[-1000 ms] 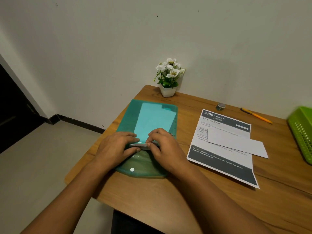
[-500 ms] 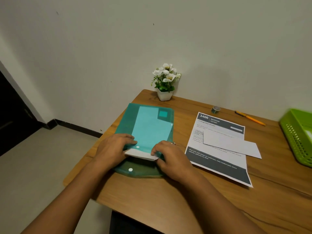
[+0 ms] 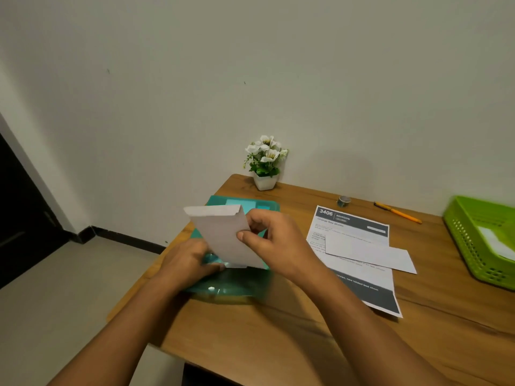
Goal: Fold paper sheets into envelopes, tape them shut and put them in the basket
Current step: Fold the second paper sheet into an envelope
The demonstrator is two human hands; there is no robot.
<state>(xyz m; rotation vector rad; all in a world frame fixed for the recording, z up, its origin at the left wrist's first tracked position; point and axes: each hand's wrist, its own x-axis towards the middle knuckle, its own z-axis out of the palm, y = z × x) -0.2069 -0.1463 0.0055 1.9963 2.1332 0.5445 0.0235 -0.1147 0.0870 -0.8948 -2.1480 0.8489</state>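
Sheet point(image 3: 223, 235), barely peeking from the teal folder point(image 3: 239, 288) half a second back, now tilts up over it, near left. My right hand point(image 3: 267, 240) pinches its edge; left hand point(image 3: 189, 263) sits at its bottom, hold blurred, cannot tell. Folding comes next, I judge.

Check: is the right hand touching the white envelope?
Touching. The head view shows the right hand pinching the white envelope by its right edge between thumb and fingers, above the teal folder.
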